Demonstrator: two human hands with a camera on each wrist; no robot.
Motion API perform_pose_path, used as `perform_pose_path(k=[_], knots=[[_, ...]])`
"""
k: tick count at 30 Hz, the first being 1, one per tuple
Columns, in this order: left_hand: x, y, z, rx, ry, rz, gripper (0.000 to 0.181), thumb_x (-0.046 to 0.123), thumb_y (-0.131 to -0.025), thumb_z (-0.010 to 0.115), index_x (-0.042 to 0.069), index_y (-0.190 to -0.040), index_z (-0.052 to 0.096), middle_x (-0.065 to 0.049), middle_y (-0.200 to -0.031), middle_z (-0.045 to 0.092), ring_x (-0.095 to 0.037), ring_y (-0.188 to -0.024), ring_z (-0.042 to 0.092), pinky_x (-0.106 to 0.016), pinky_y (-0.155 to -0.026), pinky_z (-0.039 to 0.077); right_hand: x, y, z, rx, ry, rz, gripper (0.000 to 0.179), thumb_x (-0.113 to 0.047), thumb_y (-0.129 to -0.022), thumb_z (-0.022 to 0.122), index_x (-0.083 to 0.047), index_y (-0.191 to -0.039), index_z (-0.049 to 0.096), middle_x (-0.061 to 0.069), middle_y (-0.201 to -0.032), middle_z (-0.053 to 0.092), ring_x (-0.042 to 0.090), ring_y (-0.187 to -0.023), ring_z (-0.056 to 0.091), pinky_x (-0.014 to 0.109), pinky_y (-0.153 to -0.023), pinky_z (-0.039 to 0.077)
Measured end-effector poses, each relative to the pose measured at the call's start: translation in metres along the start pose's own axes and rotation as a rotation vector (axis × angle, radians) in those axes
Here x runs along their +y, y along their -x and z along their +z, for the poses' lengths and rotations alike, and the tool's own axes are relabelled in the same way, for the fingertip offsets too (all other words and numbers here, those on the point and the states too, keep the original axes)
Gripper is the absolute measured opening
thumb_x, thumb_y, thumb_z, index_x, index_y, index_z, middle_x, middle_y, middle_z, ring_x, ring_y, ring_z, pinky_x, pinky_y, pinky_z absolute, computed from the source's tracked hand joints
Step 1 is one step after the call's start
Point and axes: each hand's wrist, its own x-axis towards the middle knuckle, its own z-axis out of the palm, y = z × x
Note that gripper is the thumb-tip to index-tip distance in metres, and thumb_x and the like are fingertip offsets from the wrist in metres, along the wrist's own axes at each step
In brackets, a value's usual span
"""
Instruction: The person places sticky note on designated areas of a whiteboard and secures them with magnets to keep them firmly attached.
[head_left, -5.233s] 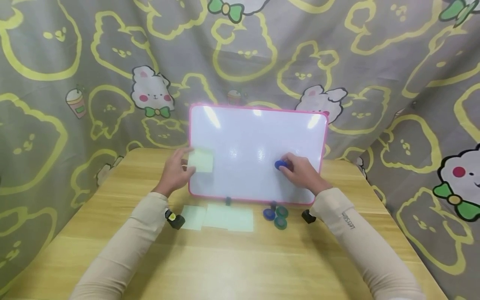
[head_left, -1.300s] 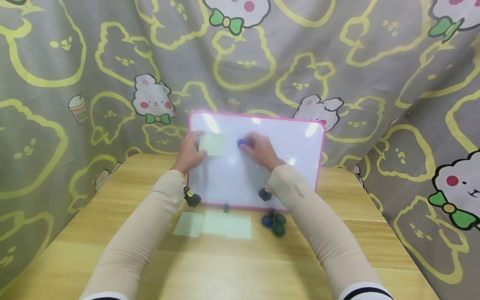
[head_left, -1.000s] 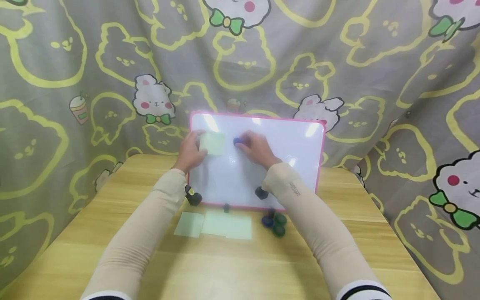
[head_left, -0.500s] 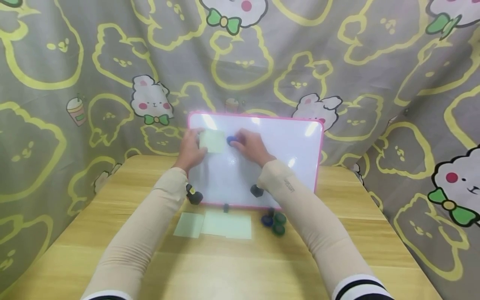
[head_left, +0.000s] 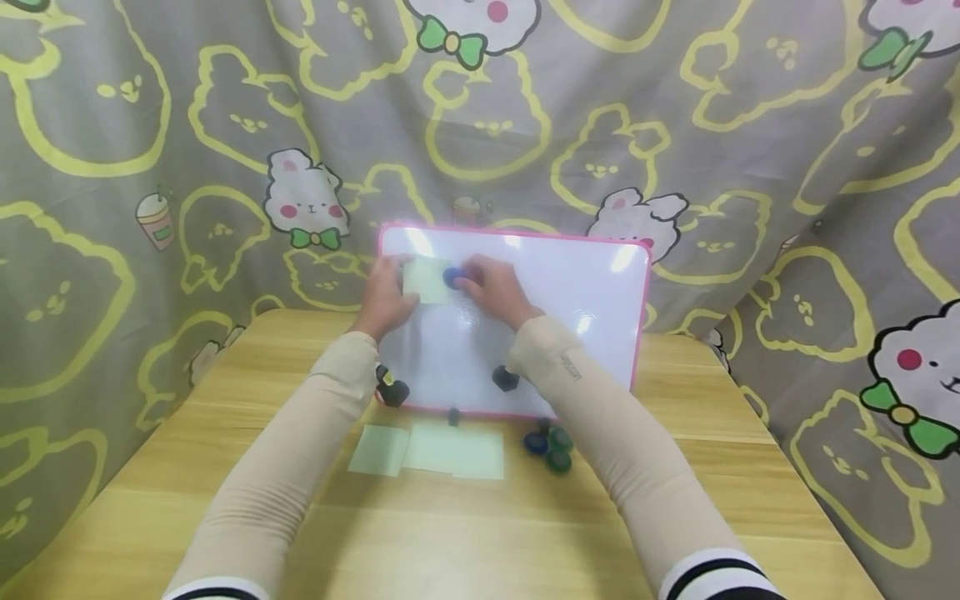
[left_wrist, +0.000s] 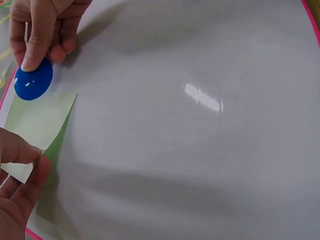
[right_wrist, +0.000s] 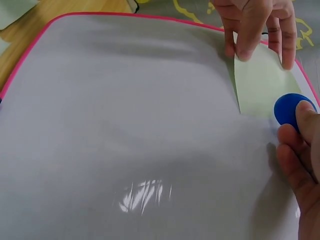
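Now, from the head view, the left hand (head_left: 386, 296) pinches a green note (head_left: 426, 280) flat against the whiteboard (head_left: 570, 292), near its upper left corner. The right hand (head_left: 491, 289) pinches a blue magnet (head_left: 452, 277) at the note's right edge.

From the left wrist view, the magnet (left_wrist: 33, 81) touches the note's (left_wrist: 37, 120) corner.

From the right wrist view, the right fingers (right_wrist: 300, 145) grip the magnet (right_wrist: 290, 108), which overlaps the note (right_wrist: 260, 85).

Both arms extended forward; left hand (head_left: 386, 293) fingers pinching, right hand (head_left: 491, 287) fingertips pinching.
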Motion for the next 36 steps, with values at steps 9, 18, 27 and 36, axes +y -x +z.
perform_pose_path(k=[9, 18, 27, 36], knots=[[-0.002, -0.004, 0.002, -0.003, -0.027, 0.009, 0.063, -0.006, -0.073, 0.065, -0.005, -0.133, 0.048, -0.024, -0.130, 0.043, -0.038, -0.115, 0.044, -0.050, -0.101, 0.038, -0.014, -0.006, 0.003, 0.012, -0.011, -0.028, 0.012, -0.011, -0.092, 0.065, -0.002, -0.099, 0.065, 0.009, -0.088, 0.066, 0.021, -0.081, 0.061, 0.031, -0.079, 0.050], [0.001, -0.003, 0.001, 0.007, -0.026, 0.032, 0.062, -0.007, -0.072, 0.065, -0.005, -0.132, 0.050, -0.024, -0.127, 0.044, -0.037, -0.109, 0.045, -0.050, -0.095, 0.041, -0.023, -0.013, 0.009, 0.044, -0.002, -0.023, 0.013, -0.011, -0.093, 0.064, -0.004, -0.103, 0.066, 0.008, -0.092, 0.069, 0.019, -0.084, 0.064, 0.027, -0.081, 0.051], [0.005, -0.001, 0.003, 0.001, -0.015, 0.025, 0.060, -0.009, -0.073, 0.065, -0.006, -0.132, 0.050, -0.023, -0.127, 0.044, -0.036, -0.108, 0.046, -0.048, -0.094, 0.043, -0.024, -0.017, 0.011, 0.057, -0.011, 0.031, 0.013, -0.011, -0.093, 0.063, -0.005, -0.105, 0.067, 0.007, -0.092, 0.069, 0.016, -0.083, 0.065, 0.026, -0.079, 0.051], [0.010, -0.002, 0.002, 0.011, -0.027, 0.044, 0.060, -0.010, -0.072, 0.065, -0.007, -0.130, 0.051, -0.025, -0.126, 0.045, -0.038, -0.107, 0.046, -0.049, -0.095, 0.042, -0.024, -0.022, 0.011, 0.088, -0.011, 0.061, 0.013, -0.013, -0.092, 0.064, -0.005, -0.103, 0.068, 0.007, -0.092, 0.069, 0.020, -0.085, 0.063, 0.029, -0.081, 0.051]])
